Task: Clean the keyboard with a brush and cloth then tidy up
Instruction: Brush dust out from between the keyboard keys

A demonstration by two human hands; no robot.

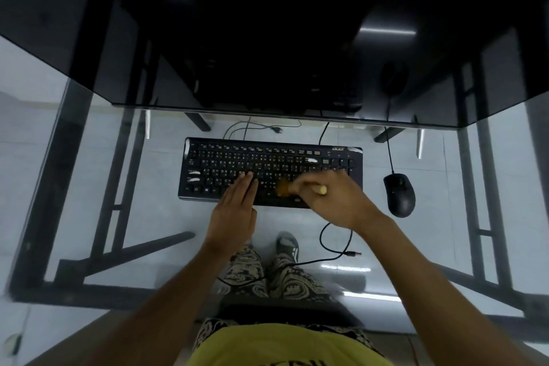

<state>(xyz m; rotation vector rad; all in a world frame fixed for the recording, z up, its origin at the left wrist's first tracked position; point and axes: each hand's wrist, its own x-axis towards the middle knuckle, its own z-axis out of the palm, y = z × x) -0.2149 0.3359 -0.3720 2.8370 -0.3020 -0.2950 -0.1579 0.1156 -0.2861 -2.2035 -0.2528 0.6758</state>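
The keyboard (pixel 269 171) lies flat on the glass table (pixel 445 187), directly ahead of both hands; the left hand (pixel 234 211) rests on its lower middle keys with fingers straight and held together, apparently steadying it; the right hand (pixel 341 196) grips the pale handle of a brush (pixel 300 187), fingers curled round it, with the brownish bristles pointing toward the left hand and lying on or just above the lower key rows, blurred so that contact cannot be confirmed; judgement: the brushing stage is in hand and not finished, as white smears or debris show on the keys beyond the left hand's fingertips and on the far rows beyond the right hand; no cloth is visible anywhere, so the wiping stage appears not yet begun; tidying up likewise remains; a black mouse (pixel 399 194) sits on the table to the outer side of the right hand, well apart from it, its cable running away toward the dark upper shelf; a loose cable (pixel 335 246) with a free plug lies near the right wrist; both will probably need attention in the tidy-up.
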